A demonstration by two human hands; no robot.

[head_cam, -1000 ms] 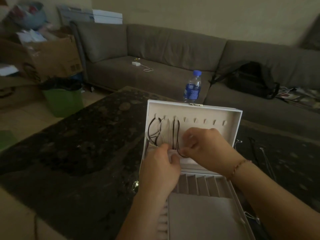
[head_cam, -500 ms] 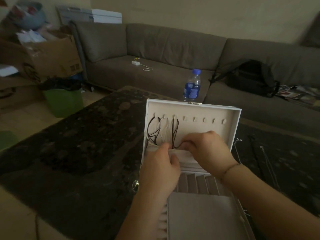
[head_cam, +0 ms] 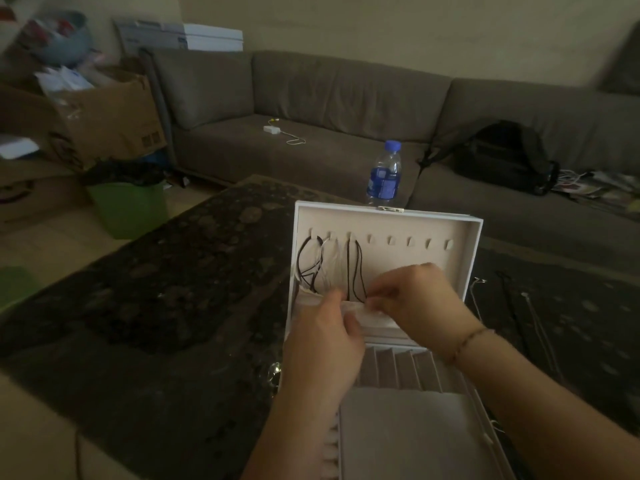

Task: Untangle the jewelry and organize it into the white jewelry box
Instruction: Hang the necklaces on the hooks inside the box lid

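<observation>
I have both hands — left hand [head_cam: 322, 336] and right hand [head_cam: 414, 304] — pinching the pocket band [head_cam: 375, 315] under the dark cord necklace [head_cam: 355, 268] hung in the white jewelry box [head_cam: 450, 244] lid near the tabletop's [head_cam: 173, 289] middle — a careless tug could unhook or retangle it.

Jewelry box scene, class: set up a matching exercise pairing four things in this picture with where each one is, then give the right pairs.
Things:
1. water bottle
2. dark cord necklace
3. black backpack
4. green bin

Places:
A. on the sofa, at the right
B. hanging from a hook inside the open lid
C. on the floor, left of the table
D. standing behind the jewelry box lid

Pairs: 1-D, 2-B, 3-A, 4-C
</observation>
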